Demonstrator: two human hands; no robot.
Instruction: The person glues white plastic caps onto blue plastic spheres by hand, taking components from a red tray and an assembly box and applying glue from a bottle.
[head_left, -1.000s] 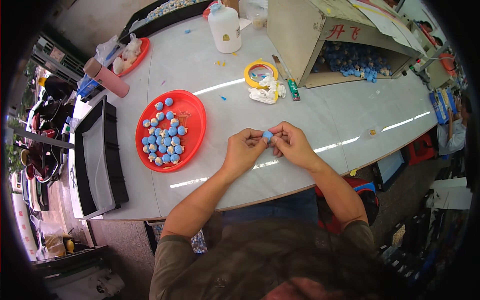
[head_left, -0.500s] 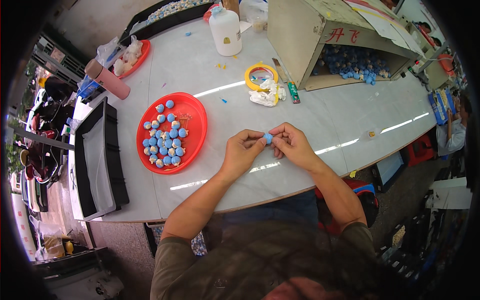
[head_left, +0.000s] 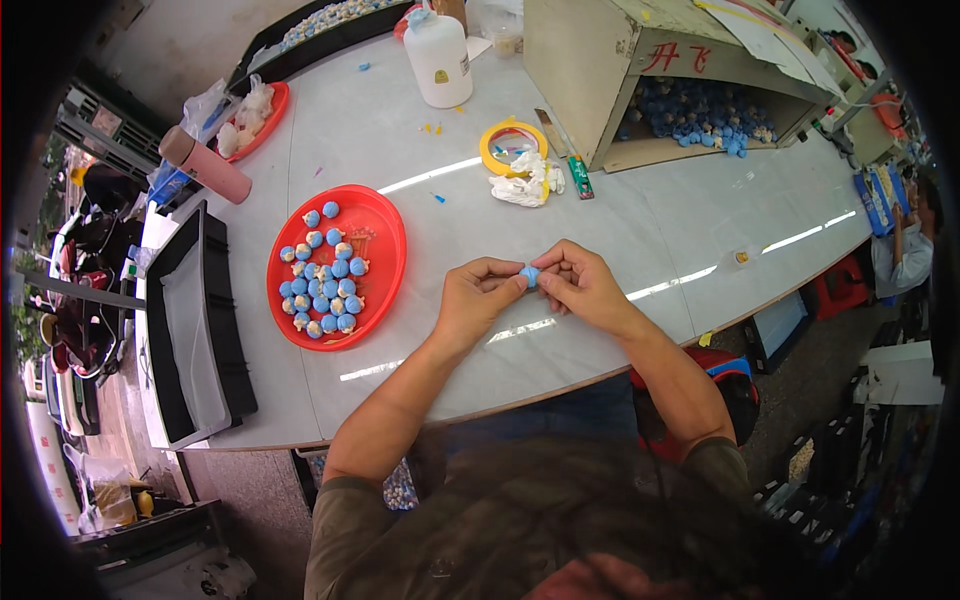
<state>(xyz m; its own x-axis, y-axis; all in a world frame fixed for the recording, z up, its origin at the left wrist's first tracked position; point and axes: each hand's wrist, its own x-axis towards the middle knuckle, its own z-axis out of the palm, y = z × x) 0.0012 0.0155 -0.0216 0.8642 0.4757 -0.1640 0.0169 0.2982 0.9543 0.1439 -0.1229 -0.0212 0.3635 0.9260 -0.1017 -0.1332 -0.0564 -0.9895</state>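
Above the near part of the table, a small blue rounded piece [head_left: 530, 275] is pinched between the fingertips of both hands. My left hand [head_left: 478, 297] grips it from the left with thumb and forefinger. From the other side, the thumb and fingers of my right hand [head_left: 578, 285] close on it, covering much of its surface. To the left of my hands lies a round red plate [head_left: 385, 240] with several small blue and cream balls [head_left: 340, 268], grouped mostly on its left half.
A black tray [head_left: 235, 330] stands at the table's left edge, near a pink bottle [head_left: 215, 170]. Farther back are a white jug [head_left: 438, 62], yellow tape [head_left: 492, 150], crumpled white tissue [head_left: 525, 188], a cutter knife [head_left: 580, 178] and a box [head_left: 600, 90] of blue pieces.
The view has shifted slightly. Both hands keep their pinch on the blue rounded piece, with only slight movement of the fingers.
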